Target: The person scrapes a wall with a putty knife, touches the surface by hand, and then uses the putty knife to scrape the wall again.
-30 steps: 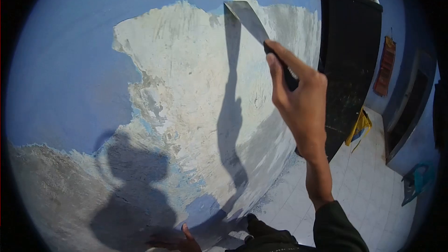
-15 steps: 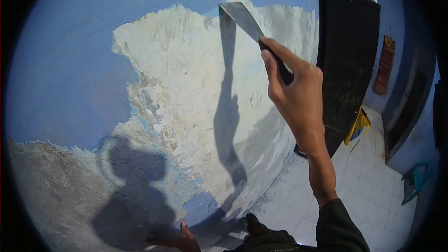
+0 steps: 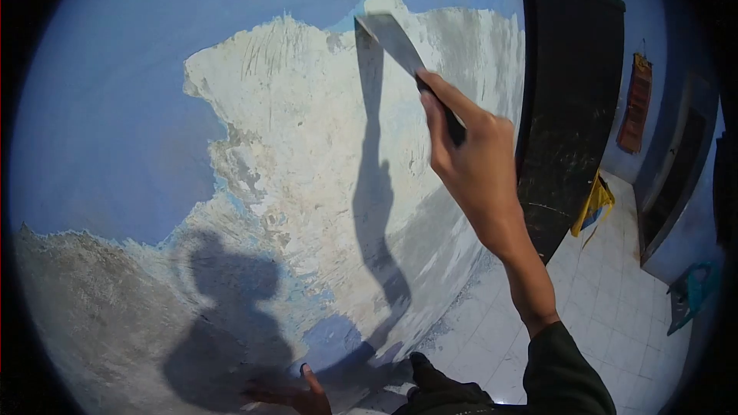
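My right hand (image 3: 477,161) is closed around the dark handle of a scraper (image 3: 396,42). The scraper's wide metal blade points up and left, its edge at the boundary between blue paint and a bare whitish patch on the wall (image 3: 307,107). Whether the edge touches the wall is hard to tell. Low in the view, my left hand (image 3: 296,398) is spread near the bottom of the wall, thumb up, holding nothing. Shadows of my head, arm and the scraper fall across the bare patch.
Right of the wall stands a tall black panel (image 3: 573,100). Beyond it are a yellow bag (image 3: 593,203), a red hanging item (image 3: 636,103) and a teal object (image 3: 692,292). White floor tiles (image 3: 600,315) show below, with flakes near the wall.
My right hand and the scraper have moved slightly left and down along the paint edge. The view has shifted a little. My left hand stays low by the wall.
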A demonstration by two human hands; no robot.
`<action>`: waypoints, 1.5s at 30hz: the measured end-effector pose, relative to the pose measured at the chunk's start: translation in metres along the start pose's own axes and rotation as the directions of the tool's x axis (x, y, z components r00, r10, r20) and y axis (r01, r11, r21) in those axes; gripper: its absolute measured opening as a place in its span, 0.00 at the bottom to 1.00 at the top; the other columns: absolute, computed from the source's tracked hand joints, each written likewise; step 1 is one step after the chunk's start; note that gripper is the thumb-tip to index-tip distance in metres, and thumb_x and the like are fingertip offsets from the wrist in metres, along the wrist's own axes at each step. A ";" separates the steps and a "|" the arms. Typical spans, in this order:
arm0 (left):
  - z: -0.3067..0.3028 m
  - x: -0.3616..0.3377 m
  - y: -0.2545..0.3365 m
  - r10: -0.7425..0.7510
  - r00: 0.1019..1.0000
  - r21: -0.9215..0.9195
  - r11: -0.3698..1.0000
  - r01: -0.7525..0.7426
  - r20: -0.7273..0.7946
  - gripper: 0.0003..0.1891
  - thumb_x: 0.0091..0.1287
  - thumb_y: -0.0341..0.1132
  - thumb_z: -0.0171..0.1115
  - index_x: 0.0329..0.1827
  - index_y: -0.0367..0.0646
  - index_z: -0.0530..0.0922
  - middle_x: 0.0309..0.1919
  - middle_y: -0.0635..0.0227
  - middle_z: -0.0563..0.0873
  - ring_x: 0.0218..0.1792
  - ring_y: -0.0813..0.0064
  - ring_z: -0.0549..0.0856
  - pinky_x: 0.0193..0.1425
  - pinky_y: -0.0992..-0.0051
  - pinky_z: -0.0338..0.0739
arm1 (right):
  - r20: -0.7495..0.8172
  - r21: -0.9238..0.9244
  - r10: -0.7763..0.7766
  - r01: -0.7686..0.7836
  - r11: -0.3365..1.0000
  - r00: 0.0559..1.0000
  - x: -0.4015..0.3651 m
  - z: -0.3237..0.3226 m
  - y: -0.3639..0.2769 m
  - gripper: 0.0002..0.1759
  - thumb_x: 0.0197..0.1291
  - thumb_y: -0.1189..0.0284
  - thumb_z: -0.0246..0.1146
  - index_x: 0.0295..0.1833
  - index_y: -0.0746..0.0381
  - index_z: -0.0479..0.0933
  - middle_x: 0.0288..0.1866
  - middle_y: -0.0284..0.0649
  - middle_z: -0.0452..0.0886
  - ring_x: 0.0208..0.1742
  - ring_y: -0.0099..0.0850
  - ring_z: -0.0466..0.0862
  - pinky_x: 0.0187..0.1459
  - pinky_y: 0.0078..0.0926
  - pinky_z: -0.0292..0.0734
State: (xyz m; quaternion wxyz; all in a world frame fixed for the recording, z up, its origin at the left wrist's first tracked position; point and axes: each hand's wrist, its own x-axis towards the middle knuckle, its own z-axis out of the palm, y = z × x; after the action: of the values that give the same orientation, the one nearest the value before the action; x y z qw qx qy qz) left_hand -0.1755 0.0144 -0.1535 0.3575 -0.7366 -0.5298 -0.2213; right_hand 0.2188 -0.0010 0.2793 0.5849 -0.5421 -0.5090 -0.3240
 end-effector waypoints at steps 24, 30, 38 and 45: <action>-0.062 0.053 0.017 -0.201 0.978 -0.052 0.979 0.198 -0.059 0.25 0.78 0.43 0.56 0.78 0.61 0.72 0.46 0.64 0.91 0.29 0.63 0.88 0.28 0.60 0.81 | -0.013 -0.114 -0.022 0.020 0.993 1.000 0.017 -0.005 -0.003 0.14 0.71 0.73 0.66 0.59 0.63 0.86 0.38 0.52 0.90 0.35 0.37 0.92 0.35 0.29 0.81; -0.017 0.015 0.005 -0.148 0.573 -0.199 0.844 0.499 0.806 0.23 0.80 0.50 0.54 0.75 0.60 0.75 0.42 0.63 0.92 0.29 0.65 0.87 0.31 0.60 0.79 | 0.018 -0.075 -0.011 0.012 0.997 1.000 0.022 -0.013 -0.003 0.14 0.71 0.73 0.64 0.58 0.63 0.86 0.34 0.54 0.88 0.30 0.37 0.90 0.32 0.31 0.79; -0.009 0.023 0.000 -0.229 0.935 -0.279 0.911 0.304 0.272 0.24 0.80 0.52 0.52 0.75 0.57 0.74 0.38 0.57 0.90 0.29 0.62 0.87 0.33 0.58 0.79 | -0.078 -0.108 -0.096 0.087 0.990 0.992 0.035 0.007 0.002 0.12 0.71 0.72 0.64 0.54 0.63 0.86 0.26 0.53 0.84 0.20 0.45 0.83 0.26 0.38 0.74; -0.015 0.030 -0.002 -0.265 0.931 -0.275 0.902 0.331 0.251 0.25 0.79 0.53 0.54 0.73 0.53 0.75 0.38 0.54 0.90 0.30 0.59 0.87 0.34 0.57 0.79 | -0.062 -0.151 -0.043 0.033 0.988 0.997 0.034 0.005 0.004 0.12 0.71 0.72 0.64 0.56 0.61 0.86 0.26 0.51 0.86 0.22 0.43 0.87 0.29 0.36 0.78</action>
State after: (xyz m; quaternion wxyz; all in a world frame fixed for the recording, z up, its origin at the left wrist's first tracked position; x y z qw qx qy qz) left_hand -0.1665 0.0220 -0.1215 0.1405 -0.7126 -0.6292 -0.2767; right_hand 0.2302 0.0105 0.3098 0.5524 -0.5638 -0.4740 -0.3902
